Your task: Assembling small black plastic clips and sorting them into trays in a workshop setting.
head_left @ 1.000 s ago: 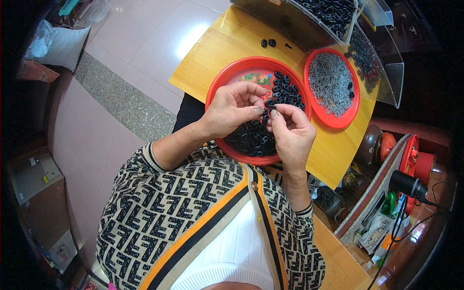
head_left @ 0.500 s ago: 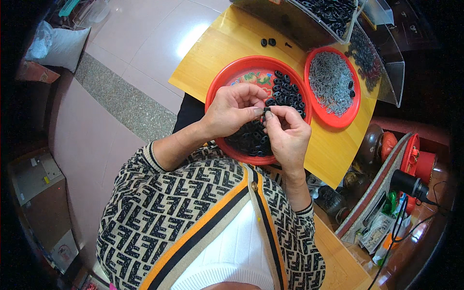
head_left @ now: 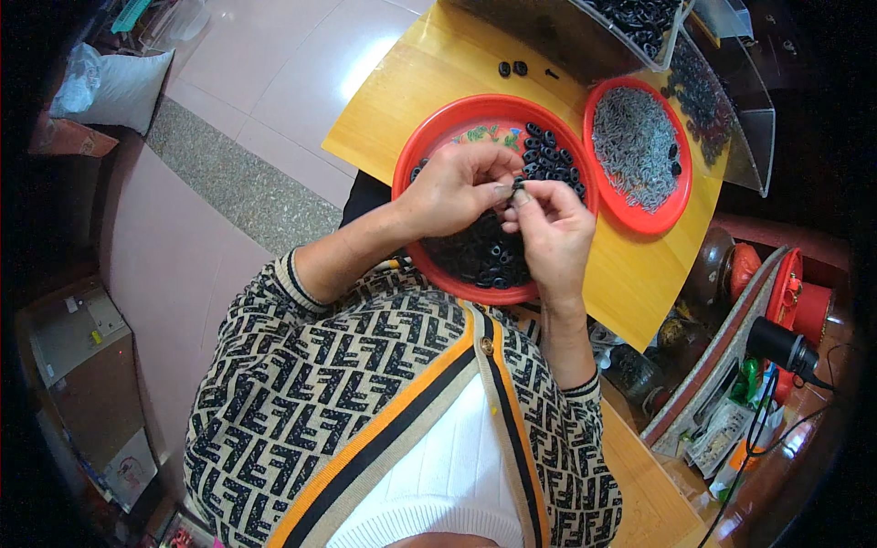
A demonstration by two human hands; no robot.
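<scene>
Over a round red basin (head_left: 405, 155) my two hands meet, fingertips pinched together. Between them is a small black plastic piece (head_left: 518, 184), mostly hidden by the fingers. My left hand (head_left: 457, 189) grips it from the left, its fingers curled. On the other side my right hand (head_left: 554, 228) pinches it with thumb and forefinger. Many small black oval parts with holes (head_left: 551, 157) lie at the basin's right side, and more black parts (head_left: 470, 260) fill its near side, under my hands.
A red oval tray (head_left: 647, 224) of small grey metal pieces (head_left: 639, 137) stands right of the basin. Two black parts (head_left: 512, 68) and a small dark screw-like piece (head_left: 552, 74) lie on the yellow table (head_left: 402, 82). Clear bins (head_left: 630, 46) with black parts stand behind.
My hands stay pinched together over the basin on the small black piece, with slight finger movement. The whole view has shifted a little.
</scene>
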